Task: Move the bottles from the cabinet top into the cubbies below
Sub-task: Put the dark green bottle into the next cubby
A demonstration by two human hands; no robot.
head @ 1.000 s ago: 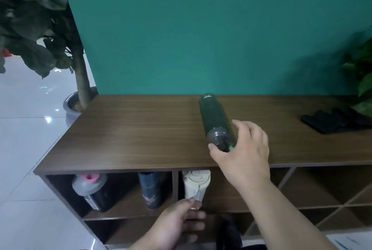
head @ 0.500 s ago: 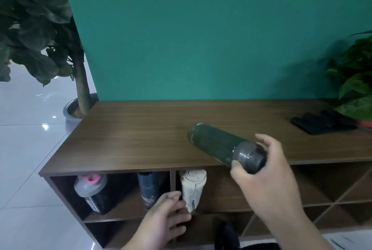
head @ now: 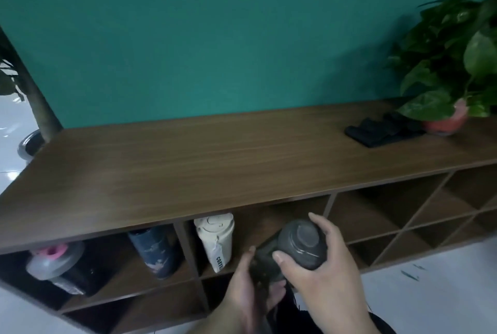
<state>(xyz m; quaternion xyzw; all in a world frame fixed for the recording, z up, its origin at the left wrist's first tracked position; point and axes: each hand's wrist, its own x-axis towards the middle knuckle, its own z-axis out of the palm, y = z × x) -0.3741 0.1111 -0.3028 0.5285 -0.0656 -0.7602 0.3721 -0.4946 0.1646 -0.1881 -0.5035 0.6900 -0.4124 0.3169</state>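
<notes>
Fingers [head: 279,257] wrap smooth cylindrical bottle [head: 295,247] — matte.

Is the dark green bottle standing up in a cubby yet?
No. The dark green bottle is tipped, cap toward the camera, held by both hands before the cubby opening.

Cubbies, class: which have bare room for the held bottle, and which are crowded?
Free: beside the cream bottle in its cubby, right of the divider, plus the cubbies further right. Crowded: the left cubby, with the pink-capped shaker and navy bottle.
</notes>
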